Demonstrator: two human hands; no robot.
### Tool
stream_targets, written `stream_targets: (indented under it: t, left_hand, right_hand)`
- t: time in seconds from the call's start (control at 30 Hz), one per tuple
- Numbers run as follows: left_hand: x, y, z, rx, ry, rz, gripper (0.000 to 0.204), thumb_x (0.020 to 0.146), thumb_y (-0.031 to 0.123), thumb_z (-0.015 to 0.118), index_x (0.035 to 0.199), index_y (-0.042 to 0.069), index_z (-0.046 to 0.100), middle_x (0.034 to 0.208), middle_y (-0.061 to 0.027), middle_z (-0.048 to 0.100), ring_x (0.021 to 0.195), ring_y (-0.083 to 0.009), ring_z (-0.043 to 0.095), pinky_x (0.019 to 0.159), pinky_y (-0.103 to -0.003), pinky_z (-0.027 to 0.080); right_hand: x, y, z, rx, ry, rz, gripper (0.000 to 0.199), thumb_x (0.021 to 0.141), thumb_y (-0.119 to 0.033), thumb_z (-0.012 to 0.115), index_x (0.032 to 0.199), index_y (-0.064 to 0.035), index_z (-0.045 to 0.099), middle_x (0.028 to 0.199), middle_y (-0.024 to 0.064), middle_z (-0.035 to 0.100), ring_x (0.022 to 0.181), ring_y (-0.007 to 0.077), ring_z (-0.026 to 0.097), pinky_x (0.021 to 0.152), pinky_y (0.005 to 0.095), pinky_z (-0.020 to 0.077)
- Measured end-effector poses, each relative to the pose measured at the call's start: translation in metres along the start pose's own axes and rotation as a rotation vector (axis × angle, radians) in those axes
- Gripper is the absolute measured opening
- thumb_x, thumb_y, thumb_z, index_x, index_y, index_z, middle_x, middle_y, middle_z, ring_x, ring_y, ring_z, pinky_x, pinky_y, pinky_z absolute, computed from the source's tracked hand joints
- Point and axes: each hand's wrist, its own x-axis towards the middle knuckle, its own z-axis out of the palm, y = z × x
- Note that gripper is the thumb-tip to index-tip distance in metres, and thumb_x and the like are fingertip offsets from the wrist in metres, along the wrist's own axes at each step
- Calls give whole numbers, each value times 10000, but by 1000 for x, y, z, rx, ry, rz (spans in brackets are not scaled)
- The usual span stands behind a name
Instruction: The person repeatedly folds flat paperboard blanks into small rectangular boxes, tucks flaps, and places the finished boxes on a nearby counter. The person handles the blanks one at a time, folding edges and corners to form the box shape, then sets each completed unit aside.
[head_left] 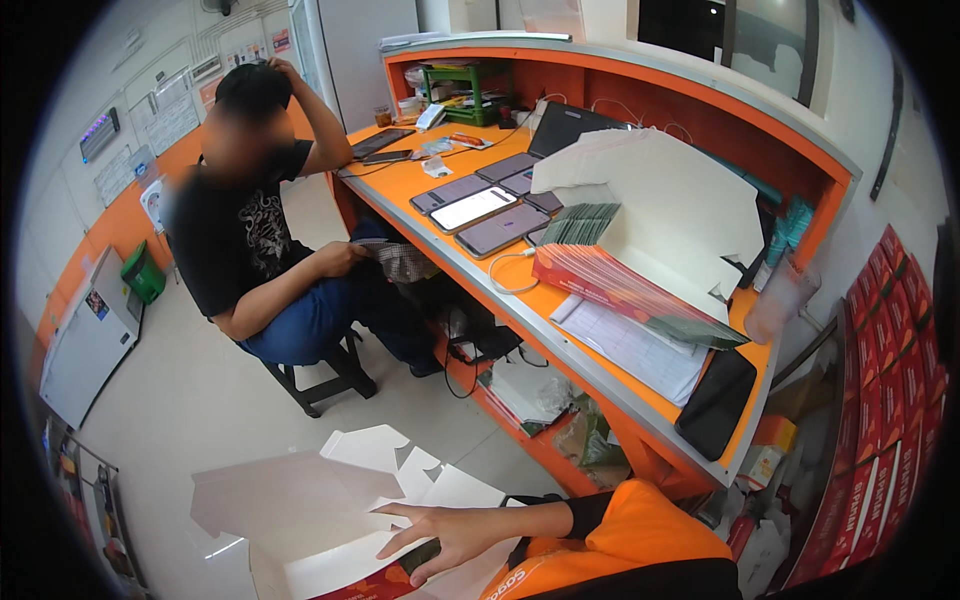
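A person's right hand (445, 535) lies flat, fingers spread, on a white unfolded carton (310, 510) near the floor; the left hand is out of view. On the orange surface (640, 400) sit a fanned red packet stack (625, 290), phones (480, 210) and a white carton flat (660, 200). Red boxes (890, 360) line the right wall, print too blurred to make out. A seated co-worker (255, 230) faces the surface.

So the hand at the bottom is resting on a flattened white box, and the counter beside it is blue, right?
Not quite. The head view shows the hand resting on the flattened white box, but the counter is orange, not blue.
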Motion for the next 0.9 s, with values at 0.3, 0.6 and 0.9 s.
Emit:
stream_targets:
  t: [0.3,0.6,0.9]
  left_hand:
    - [-15,9,-16,-60,-13,48,812,739,461,664,1369,75,326,1223,-122,492,1095,-266,505,922,-379,413]
    - [-33,23,-33,158,239,320,585,860,371,561,1331,66,396,1300,-144,447,1175,-271,460,974,-373,367]
    - [-31,6,-73,431,580,141,379,921,175,478,1238,-32,460,1265,-173,484,1154,-276,461,992,-384,331]
  right_hand:
    - [-6,-35,-28,43,194,56,679,735,-182,751,1337,-152,439,1416,88,358,1106,222,530,954,347,419]
    - [-59,-71,-70,-310,857,-27,871,616,-165,851,1346,-27,396,1246,94,490,986,117,554,827,259,484]
    - [-181,-169,-117,-1386,1538,116,750,665,-116,789,1326,-62,438,1319,150,453,979,224,562,777,331,469]
